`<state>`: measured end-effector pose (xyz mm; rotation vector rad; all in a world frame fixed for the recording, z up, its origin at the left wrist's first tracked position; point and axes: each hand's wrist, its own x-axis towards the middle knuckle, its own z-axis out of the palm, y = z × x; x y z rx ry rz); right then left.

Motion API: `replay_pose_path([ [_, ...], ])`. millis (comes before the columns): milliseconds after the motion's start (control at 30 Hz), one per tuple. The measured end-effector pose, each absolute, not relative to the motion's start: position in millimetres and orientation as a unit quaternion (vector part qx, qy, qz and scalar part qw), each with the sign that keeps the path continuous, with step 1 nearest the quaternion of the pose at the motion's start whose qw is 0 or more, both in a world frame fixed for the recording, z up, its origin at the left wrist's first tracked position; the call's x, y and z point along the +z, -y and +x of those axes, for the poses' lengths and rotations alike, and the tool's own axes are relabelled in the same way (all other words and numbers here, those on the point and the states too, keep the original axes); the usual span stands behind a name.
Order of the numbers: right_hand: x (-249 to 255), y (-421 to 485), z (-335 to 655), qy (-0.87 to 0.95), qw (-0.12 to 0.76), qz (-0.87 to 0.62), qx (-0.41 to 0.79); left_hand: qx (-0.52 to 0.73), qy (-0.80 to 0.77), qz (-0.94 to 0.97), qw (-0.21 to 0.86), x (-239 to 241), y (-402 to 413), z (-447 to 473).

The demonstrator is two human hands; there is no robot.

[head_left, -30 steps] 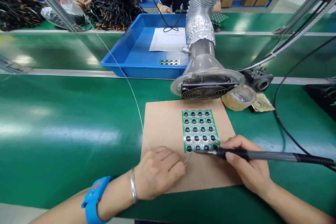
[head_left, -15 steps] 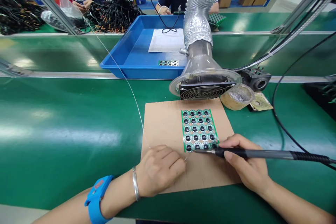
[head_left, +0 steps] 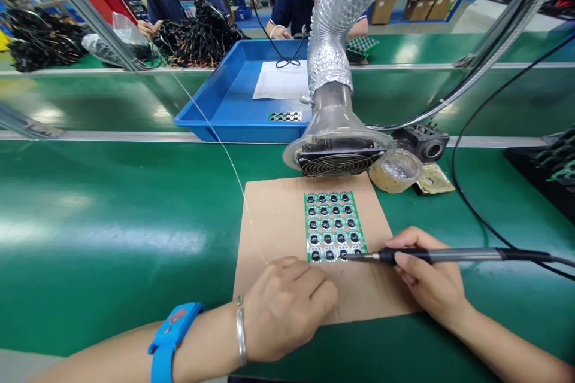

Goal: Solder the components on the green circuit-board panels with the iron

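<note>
My right hand (head_left: pixel 429 275) grips a soldering iron (head_left: pixel 467 254), its metal tip at the lower edge of a panel of small green circuit boards (head_left: pixel 332 226) with round black parts. The panel lies on a sheet of brown cardboard (head_left: pixel 274 221). My left hand (head_left: pixel 291 305) is closed just below and left of the panel, wearing a metal bangle and a blue wrist strap (head_left: pixel 175 326). A thin solder wire (head_left: pixel 233 170) runs from the far left down into the left hand; its end by the fingers is hard to make out.
A fume hood with a fan (head_left: pixel 339 158) hangs above the cardboard's far edge. Right of it stand a tub (head_left: pixel 398 170) and an iron holder (head_left: pixel 424 142). A blue tray (head_left: pixel 238 133) holds paper and a small board panel. Two people sit across the bench, near bundled black cables (head_left: pixel 197 36).
The iron's tip has shifted right along the panel's bottom row. My left hand has moved slightly right and down. The whole view has also shifted a little.
</note>
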<state>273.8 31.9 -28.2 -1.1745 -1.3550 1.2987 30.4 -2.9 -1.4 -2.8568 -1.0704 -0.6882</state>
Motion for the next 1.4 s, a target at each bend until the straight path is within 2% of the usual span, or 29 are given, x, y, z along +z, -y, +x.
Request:
replay_pose_path([
  [400, -19.5, -31.4, 269.9, 0.660, 0.425, -0.480, 0.391, -0.241, 0.363, -0.899, 0.050, -16.5, -2.1, 28.6],
  [1400, -20.5, -29.8, 271.6, 0.678, 0.391, -0.481, 0.396, -0.208, 0.353, -0.911, 0.032, -20.8, -7.0, 29.6],
])
